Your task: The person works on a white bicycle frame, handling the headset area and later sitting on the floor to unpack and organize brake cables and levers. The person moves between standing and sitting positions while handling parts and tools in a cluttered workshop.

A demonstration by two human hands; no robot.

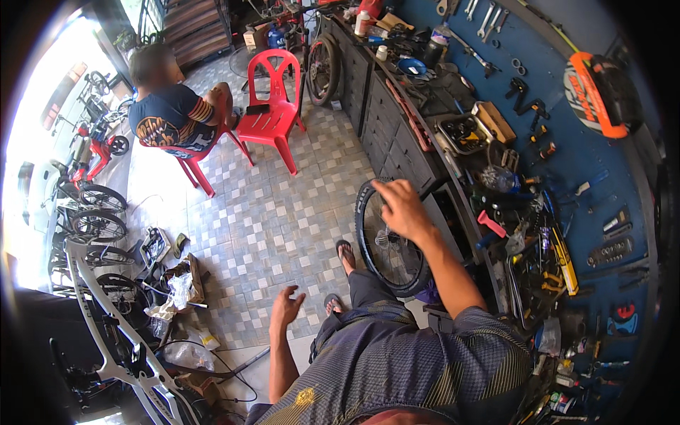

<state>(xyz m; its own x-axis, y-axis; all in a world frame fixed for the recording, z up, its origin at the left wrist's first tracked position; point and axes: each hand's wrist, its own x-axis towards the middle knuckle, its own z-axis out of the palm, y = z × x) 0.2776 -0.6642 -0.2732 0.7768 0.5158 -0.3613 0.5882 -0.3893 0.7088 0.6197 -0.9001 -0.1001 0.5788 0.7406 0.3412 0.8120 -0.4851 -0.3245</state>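
Observation:
A bicycle wheel (399, 281) with a black knobby tyre and a disc rotor at its hub stands on edge beside my leg, next to the dark cabinet. My right hand (404, 205) is over the top of this wheel, one finger stretched toward the tyre and the others bent but apart. Whether the fingertips touch the tyre, I cannot tell. Over the tiled floor, well away from the wheel, my left hand (285, 308) hangs with its fingers spread and nothing in them.
Dark drawers (382, 117) and a cluttered workbench run along the right, below a blue tool board (567, 205). A person sits on a red chair near another red plastic chair (273, 117). Lower left are a white bicycle frame (120, 322) and an open cardboard box (191, 276).

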